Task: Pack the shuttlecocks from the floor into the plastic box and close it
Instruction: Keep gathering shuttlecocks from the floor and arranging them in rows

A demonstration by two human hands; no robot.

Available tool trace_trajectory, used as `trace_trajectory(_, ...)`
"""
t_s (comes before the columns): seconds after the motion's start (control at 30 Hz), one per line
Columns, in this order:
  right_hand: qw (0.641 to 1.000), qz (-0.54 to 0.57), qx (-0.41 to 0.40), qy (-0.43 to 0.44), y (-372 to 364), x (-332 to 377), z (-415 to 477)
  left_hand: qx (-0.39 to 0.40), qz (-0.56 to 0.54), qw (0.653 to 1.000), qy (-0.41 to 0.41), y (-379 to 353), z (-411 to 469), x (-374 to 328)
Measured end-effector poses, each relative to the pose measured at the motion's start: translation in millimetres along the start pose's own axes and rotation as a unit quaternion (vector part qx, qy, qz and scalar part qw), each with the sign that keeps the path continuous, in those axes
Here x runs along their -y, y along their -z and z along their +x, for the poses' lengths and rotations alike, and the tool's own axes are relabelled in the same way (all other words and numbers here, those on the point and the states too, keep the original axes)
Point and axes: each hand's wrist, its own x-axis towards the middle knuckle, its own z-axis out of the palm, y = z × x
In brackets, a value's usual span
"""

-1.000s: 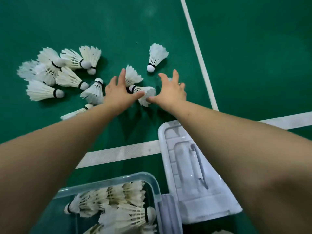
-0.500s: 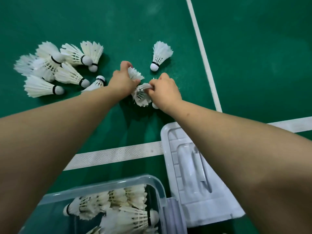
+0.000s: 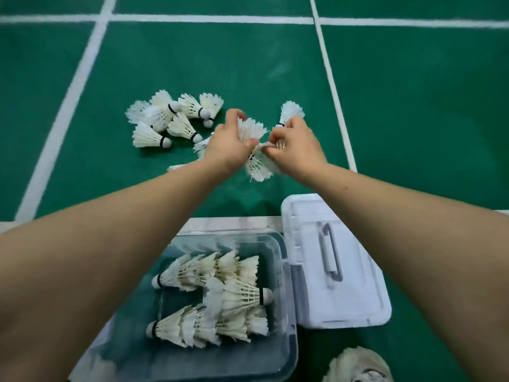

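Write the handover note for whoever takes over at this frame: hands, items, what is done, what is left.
Left hand: grips a feather shuttlecock.
Right hand: pinches a second shuttlecock that hangs between the two hands.
On the green court floor: loose pile on the left, lone shuttlecock just beyond the right hand.
Plastic box: open, with stacked shuttlecocks inside. Its lid lies to its right.
Done: several packed.
Left: box the held ones, gather the rest, fit the lid.
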Motion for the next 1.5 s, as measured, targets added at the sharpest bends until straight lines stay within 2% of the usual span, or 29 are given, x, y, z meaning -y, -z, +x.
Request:
trace_trajectory(0.17, 0.998, 0.026, -0.043, 0.030, 46, 54, -63, -0.044, -0.042, 0.998, -0.005, 57, -84, -18)
trace_trajectory(0.33, 0.996, 0.039, -0.047, 0.060, 61, 93, -138, -0.097, -0.045, 0.994, 0.009, 86, -167, -9)
trace_trajectory(0.53, 0.994, 0.085, -0.042, 0.050, 43, 110, -204, -0.136, -0.122, 0.979, 0.088, 74, -234, 23)
trace_trajectory(0.8, 0.994, 0.110, 0.009, 0.017, 11, 104, -242, -0.124, -0.225, 0.950, 0.180, 45, -280, 59)
trace_trajectory(1.0, 0.996, 0.077, 0.033, -0.008, -13, 91, -242, -0.165, -0.159, 0.948, 0.222, 44, -277, 93)
trace_trajectory(1.1, 0.997, 0.069, 0.041, -0.014, -22, 85, -237, -0.178, -0.078, 0.955, 0.225, 43, -270, 102)
trace_trajectory(1.2, 0.997, 0.063, 0.043, -0.019, -29, 80, -229, -0.146, -0.013, 0.962, 0.229, 38, -258, 107)
trace_trajectory(1.33, 0.996, 0.070, 0.046, -0.036, -37, 70, -218, -0.086, -0.015, 0.966, 0.244, 26, -242, 114)
trace_trajectory(1.5, 0.995, 0.075, 0.041, -0.056, -46, 59, -213, -0.080, -0.021, 0.961, 0.266, 13, -224, 125)
